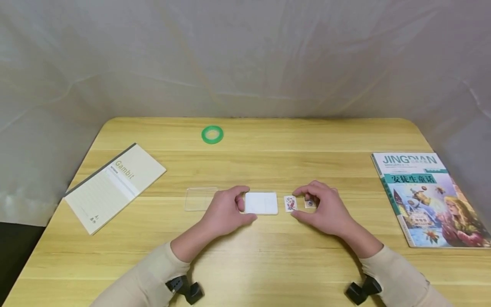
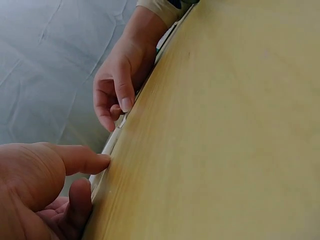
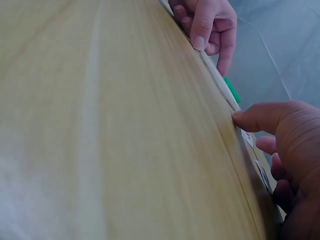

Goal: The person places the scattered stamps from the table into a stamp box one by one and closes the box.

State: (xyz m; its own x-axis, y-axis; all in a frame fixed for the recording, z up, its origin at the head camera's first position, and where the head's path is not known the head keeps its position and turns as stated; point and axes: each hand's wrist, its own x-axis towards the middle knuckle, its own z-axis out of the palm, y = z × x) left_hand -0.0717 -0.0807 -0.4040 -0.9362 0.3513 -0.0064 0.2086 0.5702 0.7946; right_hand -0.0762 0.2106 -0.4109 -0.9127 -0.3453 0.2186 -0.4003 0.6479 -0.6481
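In the head view my left hand (image 1: 229, 209) spans the short side of a flat white rectangular piece with a clear rim (image 1: 261, 203). Its thumb and index finger grip the two left corners. My right hand (image 1: 326, 208) pinches a small white card with a red and dark print (image 1: 290, 204) by its top and bottom edges, just right of the white piece. Partly under the right hand's fingers lies a small square with a dark round mark (image 1: 310, 203). A clear rectangular plastic lid or tray (image 1: 196, 199) lies left of the left hand, partly covered by it.
A green tape roll (image 1: 212, 134) lies toward the back of the wooden table (image 1: 245, 264). At the left is a Gambit notebook (image 1: 115, 187), set at an angle. A picture-covered book (image 1: 431, 200) lies at the right. Grey sheeting (image 1: 245, 59) hangs behind.
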